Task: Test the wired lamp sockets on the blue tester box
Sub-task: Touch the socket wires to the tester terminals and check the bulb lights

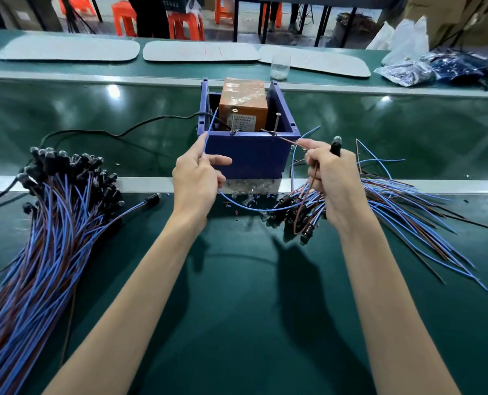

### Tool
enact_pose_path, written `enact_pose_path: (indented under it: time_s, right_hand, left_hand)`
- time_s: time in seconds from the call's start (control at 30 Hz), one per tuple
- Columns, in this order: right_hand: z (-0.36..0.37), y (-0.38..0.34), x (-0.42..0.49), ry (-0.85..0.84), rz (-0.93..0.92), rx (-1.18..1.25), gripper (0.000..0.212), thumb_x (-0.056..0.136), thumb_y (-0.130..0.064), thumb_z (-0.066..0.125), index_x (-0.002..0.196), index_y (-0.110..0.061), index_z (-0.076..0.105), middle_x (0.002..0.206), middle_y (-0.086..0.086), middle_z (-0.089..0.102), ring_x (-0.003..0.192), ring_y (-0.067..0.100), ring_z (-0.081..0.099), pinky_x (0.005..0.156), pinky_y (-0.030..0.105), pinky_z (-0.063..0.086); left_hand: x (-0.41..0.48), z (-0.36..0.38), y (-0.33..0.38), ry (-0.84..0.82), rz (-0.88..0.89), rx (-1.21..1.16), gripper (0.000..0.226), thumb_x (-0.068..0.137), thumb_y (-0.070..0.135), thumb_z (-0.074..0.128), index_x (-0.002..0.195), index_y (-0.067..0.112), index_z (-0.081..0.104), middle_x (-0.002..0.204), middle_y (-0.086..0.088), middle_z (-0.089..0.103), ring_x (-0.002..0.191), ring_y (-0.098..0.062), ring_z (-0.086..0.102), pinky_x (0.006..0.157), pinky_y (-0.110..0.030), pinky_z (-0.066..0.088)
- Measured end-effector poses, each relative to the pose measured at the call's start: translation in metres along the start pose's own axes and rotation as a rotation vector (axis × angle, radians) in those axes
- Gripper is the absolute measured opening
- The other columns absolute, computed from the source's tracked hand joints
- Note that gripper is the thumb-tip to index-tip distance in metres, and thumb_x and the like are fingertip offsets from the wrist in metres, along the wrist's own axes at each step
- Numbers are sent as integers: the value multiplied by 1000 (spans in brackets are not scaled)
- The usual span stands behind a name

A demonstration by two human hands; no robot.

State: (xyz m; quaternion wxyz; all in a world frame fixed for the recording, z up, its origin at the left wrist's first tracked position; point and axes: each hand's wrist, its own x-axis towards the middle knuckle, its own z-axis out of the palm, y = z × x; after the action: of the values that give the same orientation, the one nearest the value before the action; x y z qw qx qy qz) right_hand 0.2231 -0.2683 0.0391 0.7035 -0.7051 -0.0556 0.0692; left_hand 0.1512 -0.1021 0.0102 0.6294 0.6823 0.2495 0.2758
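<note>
Socket (pixel 336 147) juts up from right hand (pixel 335 182); left hand (pixel 197 178) pinches blue wire (pixel 211 125).

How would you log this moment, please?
left hand pinches blue wire | right hand grips socket, pinches brown wire | wire ends at tester box

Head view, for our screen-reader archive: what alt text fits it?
A person's left hand pinches a blue wire and the right hand a brown wire plus a black lamp socket, by the blue tester box. Bundles of wired sockets lie either side.
</note>
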Motion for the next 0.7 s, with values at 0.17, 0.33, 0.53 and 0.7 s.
enact_pose_path:
  time_s: [0.17,0.33,0.53,0.7]
  right_hand:
    - [-1,2,1,25,-5,92,29,93,0,44,99,-13,69,60,-10,54,43,2,35,38,13,24]
    - [-2,2,3,85,-13,166,27,94,0,45,97,-13,68,59,-9,60,43,4,33,38,13,25]
    - [-5,5,6,62,-7,156,27,96,-3,46,114,-11,65,70,-7,70,46,4,34,40,13,27]
    - [2,13,4,14,21,123,28,97,-4,47,118,-10,64,82,-2,73,46,3,35,39,12,28]
  left_hand:
    - [-1,-2,-1,-22,52,5,44,102,5,29,141,19,44,84,3,71,45,-4,60,49,-16,48]
    - [-2,-1,-1,-5,45,-50,39,102,3,34,137,13,48,89,1,70,51,-8,65,53,-18,51]
    - [-1,0,-2,8,48,-45,37,103,6,34,137,11,48,86,4,70,49,-3,60,53,-15,49]
    - [1,0,-6,19,58,-30,38,103,5,33,137,9,49,84,8,69,47,0,52,54,-13,44]
